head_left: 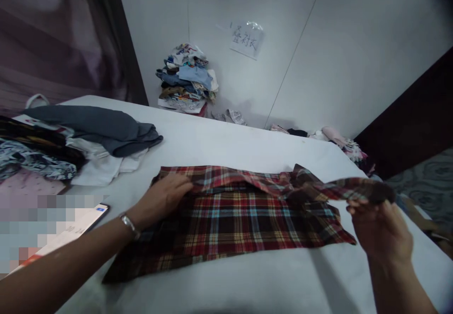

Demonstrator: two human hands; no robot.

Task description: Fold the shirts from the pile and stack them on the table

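Pressing our left hand (166,196) flat, fingers spread, on the far left part of the plaid shirt (230,219), we grip nothing with it. Shirt lies spread across the middle of the bed (247,139), nearer the front edge, on the white sheet. Our right hand (380,231) is raised just off the shirt's right end, fingers pinched on the sleeve (357,191), which runs taut from the collar area out toward the right edge of the bed. Silver bracelet (130,225) sits on the left wrist. Phone (76,224) lies near the front left edge, just beside the left forearm. Heap of clothes (81,139), grey garment on top, sits at the left edge, well apart from the shirt. 1 folded stack (187,80) stands at the far edge against the wall, under a paper note (246,40).
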